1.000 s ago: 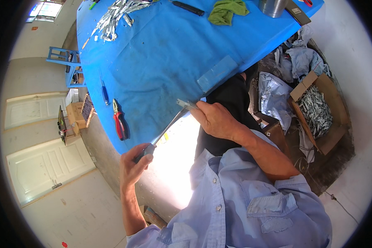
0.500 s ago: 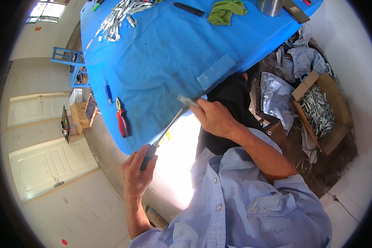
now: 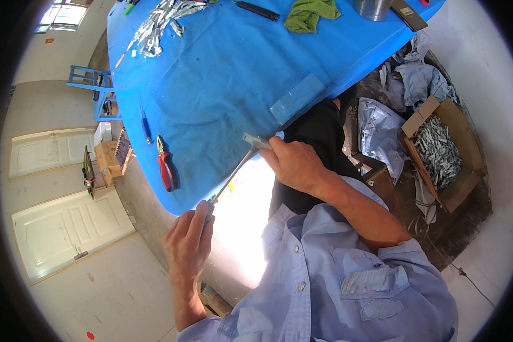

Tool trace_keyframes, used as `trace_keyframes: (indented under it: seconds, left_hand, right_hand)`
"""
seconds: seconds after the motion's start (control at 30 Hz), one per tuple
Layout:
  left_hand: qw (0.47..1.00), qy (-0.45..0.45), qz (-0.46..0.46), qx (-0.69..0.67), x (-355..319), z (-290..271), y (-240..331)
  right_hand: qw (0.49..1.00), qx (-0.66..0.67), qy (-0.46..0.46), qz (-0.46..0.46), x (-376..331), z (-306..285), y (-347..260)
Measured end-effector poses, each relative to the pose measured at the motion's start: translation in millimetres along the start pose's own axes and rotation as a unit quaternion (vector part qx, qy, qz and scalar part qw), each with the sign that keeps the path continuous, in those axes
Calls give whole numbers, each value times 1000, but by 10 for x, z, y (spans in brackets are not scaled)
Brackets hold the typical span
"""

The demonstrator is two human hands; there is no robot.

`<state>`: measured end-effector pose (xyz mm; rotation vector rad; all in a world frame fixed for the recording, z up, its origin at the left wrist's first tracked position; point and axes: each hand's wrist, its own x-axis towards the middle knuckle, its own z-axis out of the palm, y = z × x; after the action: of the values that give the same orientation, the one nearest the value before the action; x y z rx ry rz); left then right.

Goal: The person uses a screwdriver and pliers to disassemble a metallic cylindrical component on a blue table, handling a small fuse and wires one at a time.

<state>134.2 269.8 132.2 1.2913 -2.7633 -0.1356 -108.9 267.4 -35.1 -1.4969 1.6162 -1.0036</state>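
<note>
My left hand (image 3: 188, 242) is closed round the handle of what looks like a screwdriver (image 3: 232, 175); the fingers cover most of that handle. Its long thin metal shaft slants up to the right. The tip meets a small silvery metal piece (image 3: 255, 140), pinched between the thumb and fingers of my right hand (image 3: 296, 162) just over the near table edge. Part of the piece is hidden by those fingers. To the left on the table lie red-handled pliers (image 3: 166, 165) and a blue-handled screwdriver (image 3: 146, 126).
A blue cloth covers the table (image 3: 222, 74). On its far side are a pile of silvery strips (image 3: 159, 28), a green rag (image 3: 310, 15) and a metal cup (image 3: 373, 8). At right stands a cardboard box (image 3: 467, 185) of similar strips, beside a silver bag (image 3: 379, 134).
My left hand has rolled over and shifted slightly left, so less of the handle shows. The metal piece and my right hand have barely moved.
</note>
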Motion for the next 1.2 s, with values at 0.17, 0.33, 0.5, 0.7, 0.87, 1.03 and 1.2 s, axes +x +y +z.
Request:
trace_keyframes:
  seconds: [0.17,0.33,0.5,0.7,0.87,1.03,1.2]
  left_hand:
    - [997,-44,39,50,215,-293,63]
    - [981,-88,110,133,488,-590,183]
    - [953,-106,156,236,616,-680,301]
    - [966,-111,125,195,659,-721,367]
    - [992,-81,44,83,425,-555,222]
    - [999,-44,-9,31,204,-358,196]
    - [998,-45,-51,4,154,-303,206]
  right_hand:
    - [996,-82,4,-43,7,-48,3]
    - [994,-96,-6,-49,20,-74,-14]
    - [988,-127,26,-86,19,-80,-7]
    - [989,-125,36,-74,7,-66,-17]
    - [999,-50,4,1,-30,-33,-85]
    - [999,46,-9,26,-49,-7,-27]
    - [970,232,-56,52,-14,29,101]
